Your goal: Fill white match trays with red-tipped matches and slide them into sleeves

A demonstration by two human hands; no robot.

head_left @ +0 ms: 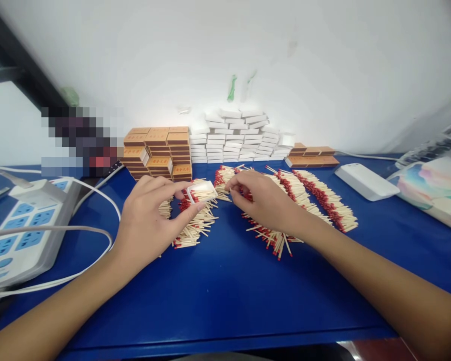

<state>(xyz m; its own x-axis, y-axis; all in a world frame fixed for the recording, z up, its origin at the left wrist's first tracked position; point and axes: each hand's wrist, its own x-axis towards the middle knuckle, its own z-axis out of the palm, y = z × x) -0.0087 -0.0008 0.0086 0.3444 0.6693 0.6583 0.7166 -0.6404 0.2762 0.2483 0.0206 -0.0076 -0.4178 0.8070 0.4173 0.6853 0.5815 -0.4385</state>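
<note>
Two bare hands over a blue desk (218, 306), one holding a small white tray (190, 195) of matches (205, 192).
Near the middle of the frame, the left hand (149, 213) has its fingers and thumb clamped on the tray, which tilts above a heap of loose matches (193, 231); right of centre, the right hand (268, 203) has its fingers curled in toward the thumb over more red-tipped match piles (325, 198), and I cannot tell whether they grip a match; behind, orange matchboxes (156, 155) stand left of stacked white trays (233, 143), with a power strip (47, 245) at the frame's left edge.
</note>
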